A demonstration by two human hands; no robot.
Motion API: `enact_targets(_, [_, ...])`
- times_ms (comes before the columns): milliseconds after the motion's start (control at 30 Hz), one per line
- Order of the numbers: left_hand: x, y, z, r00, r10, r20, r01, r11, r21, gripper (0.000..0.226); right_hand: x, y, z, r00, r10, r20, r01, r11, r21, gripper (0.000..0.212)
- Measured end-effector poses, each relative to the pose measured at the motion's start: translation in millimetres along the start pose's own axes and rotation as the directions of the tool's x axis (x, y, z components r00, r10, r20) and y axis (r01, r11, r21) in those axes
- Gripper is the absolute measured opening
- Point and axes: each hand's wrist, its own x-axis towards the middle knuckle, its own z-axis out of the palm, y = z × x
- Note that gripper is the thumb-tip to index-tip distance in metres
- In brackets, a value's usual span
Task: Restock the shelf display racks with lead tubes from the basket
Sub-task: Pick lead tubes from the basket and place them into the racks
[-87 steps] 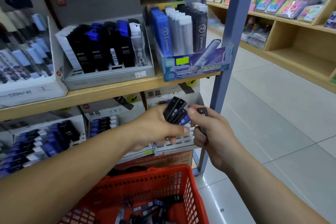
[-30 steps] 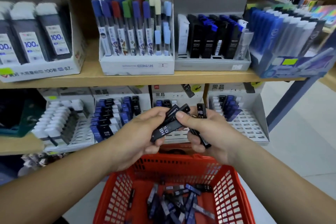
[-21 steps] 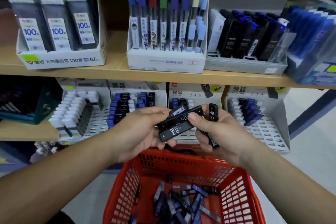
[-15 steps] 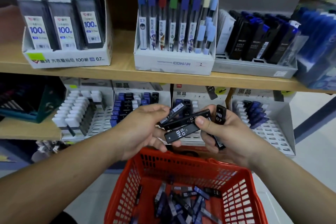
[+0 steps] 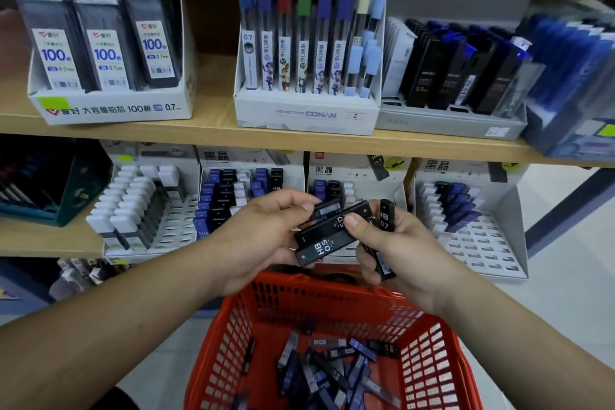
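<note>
My left hand (image 5: 263, 240) grips a small bunch of black and blue lead tubes (image 5: 327, 236) marked HB 0.5. My right hand (image 5: 396, 250) holds a black HB 0.7 tube (image 5: 386, 220) upright in its fingers while its thumb presses on the bunch. Both hands hover above the red basket (image 5: 233, 336), where several more lead tubes (image 5: 326, 369) lie loose. Behind the hands, on the lower shelf, stand white display racks (image 5: 482, 243) with slotted trays, partly filled with blue and black tubes.
The upper wooden shelf (image 5: 213, 130) carries boxes of 100-piece 0.7 leads (image 5: 109, 76), a Conan lead box (image 5: 306, 76) and a grey tray of black and blue tubes (image 5: 456, 83). A blue shelf post (image 5: 565, 206) stands at right, with tiled floor beyond.
The view has swung left along the shelf, from its right end to the middle racks. Both hands still hold the tubes together; the right thumb has shifted onto the bunch.
</note>
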Motion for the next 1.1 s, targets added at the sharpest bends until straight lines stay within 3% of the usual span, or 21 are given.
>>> enact_targets(167, [-2.4, -6.5, 12.4, 1.0, 0.023, 0.016, -0.023, 1.0, 0.02, 0.024, 2.9, 3.8, 14.2, 0.998, -0.035, -0.054, 0.041, 0.993, 0.115, 0.025])
enact_targets(300, [-5.1, -12.5, 8.6, 1.0, 0.027, -0.011, -0.026, 0.999, 0.036, 0.026, 4.8, 1.0, 17.2, 0.998, 0.014, -0.054, -0.005, 0.988, 0.154, 0.042])
enact_targets(433, [-14.9, -15.2, 0.8, 1.0, 0.004, -0.027, -0.004, 1.0, -0.009, 0.019, 5.7, -0.5, 26.4, 0.996, 0.08, -0.028, -0.076, 0.988, 0.132, 0.026])
enact_targets(533, [-22.7, -14.6, -10.9, 0.998, -0.041, -0.052, 0.037, 0.997, -0.074, 0.015, 8.9, 0.8, 35.5, 0.993, 0.057, -0.099, -0.051, 0.997, 0.058, 0.024])
enact_targets(700, [-36.5, -12.8, -34.7, 0.969, -0.096, -0.226, 0.073, 0.991, -0.108, 0.023, 19.6, -2.4, 44.4, 0.979, 0.037, -0.198, -0.019, 0.996, 0.092, 0.023])
enact_targets(867, [-43.8, -8.9, -61.7, 0.954, 0.021, -0.299, -0.004, 0.998, 0.055, 0.002, 24.8, -5.4, 44.5, 0.981, 0.076, -0.18, -0.059, 0.994, 0.096, 0.022])
enact_targets(1100, [-43.9, -7.7, -57.6, 0.949, 0.137, -0.283, -0.104, 0.986, 0.128, 0.011, 33.9, 0.7, 57.2, 0.966, 0.075, -0.248, -0.047, 0.992, 0.118, 0.018])
